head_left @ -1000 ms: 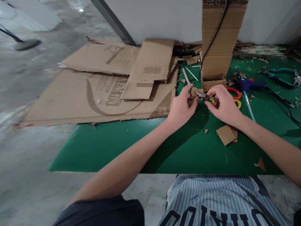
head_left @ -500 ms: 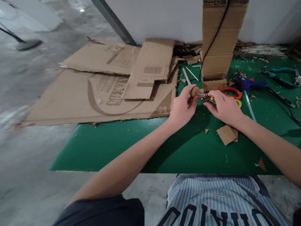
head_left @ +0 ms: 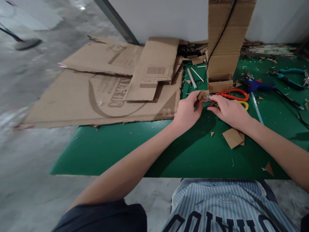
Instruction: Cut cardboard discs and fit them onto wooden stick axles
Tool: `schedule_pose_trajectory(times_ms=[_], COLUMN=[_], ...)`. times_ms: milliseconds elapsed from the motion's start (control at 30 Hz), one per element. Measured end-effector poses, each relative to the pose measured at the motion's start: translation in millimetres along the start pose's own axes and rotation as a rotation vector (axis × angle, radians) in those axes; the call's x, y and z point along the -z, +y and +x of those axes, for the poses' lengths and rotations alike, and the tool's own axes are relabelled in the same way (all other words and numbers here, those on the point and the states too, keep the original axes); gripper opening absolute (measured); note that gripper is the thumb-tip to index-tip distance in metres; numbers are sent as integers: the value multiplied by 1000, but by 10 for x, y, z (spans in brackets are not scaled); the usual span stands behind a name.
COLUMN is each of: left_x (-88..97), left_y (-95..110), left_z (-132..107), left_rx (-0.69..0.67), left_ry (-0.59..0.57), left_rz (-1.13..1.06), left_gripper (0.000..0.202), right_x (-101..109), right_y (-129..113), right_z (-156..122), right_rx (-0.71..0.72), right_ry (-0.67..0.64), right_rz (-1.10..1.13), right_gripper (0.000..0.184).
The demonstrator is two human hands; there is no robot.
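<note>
Between thumb and fingers, my left hand (head_left: 188,111) pinches a small round piece of cardboard (head_left: 202,94). My right hand (head_left: 228,109) is closed on a slim metal tool (head_left: 207,97) whose tip meets the cardboard piece. Fingers cover much of the tool, so its exact kind is hidden. A dark brown bit shows under the right fingertips. Just behind the right hand lie a red scissor handle (head_left: 238,94) and a yellow handle loop (head_left: 245,104). Small cardboard squares (head_left: 232,138) rest on the green table (head_left: 135,151) below the right wrist.
Large cardboard sheets (head_left: 60,100) overhang the table's left side. A tall cardboard stand (head_left: 222,42) with a black cable rises behind the hands. To the right lie a blue glue gun (head_left: 260,85) and teal pliers (head_left: 289,80). A glue stick (head_left: 192,78) lies beyond the left hand.
Both hands stay close together, with slight finger shifts around the cardboard piece and the tool. My left fingers sit slightly lower, uncovering the near end of the glue stick.
</note>
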State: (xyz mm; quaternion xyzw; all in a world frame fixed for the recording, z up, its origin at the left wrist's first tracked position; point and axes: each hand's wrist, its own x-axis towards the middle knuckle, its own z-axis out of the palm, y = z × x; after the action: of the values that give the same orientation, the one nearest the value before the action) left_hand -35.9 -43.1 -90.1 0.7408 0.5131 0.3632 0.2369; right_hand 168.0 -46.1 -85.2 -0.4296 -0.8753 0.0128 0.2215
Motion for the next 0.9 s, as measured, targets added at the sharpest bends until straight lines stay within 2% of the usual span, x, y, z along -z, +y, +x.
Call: schedule_pose_trajectory(times_ms=[300,500,700,900], left_x=[-15,-23,-31,-56], left_y=[-47,-13,38,61], left_z=[-8,-29,-47,-54], left_rx=[-26,-13,-4,23], left_ry=[-11,-1,15,22], left_rz=[89,106,108,88], left_gripper=[37,38,34,31], right_x=[54,13,-7,-12], right_y=[-24,-13,-8,-7], right_z=[-2,-3,-2,-1], right_rx=[72,54,28,26], right_ry=[-95,-66,-31,-30], right_rz=[-60,-23,15,25], right_gripper=[50,56,45,42])
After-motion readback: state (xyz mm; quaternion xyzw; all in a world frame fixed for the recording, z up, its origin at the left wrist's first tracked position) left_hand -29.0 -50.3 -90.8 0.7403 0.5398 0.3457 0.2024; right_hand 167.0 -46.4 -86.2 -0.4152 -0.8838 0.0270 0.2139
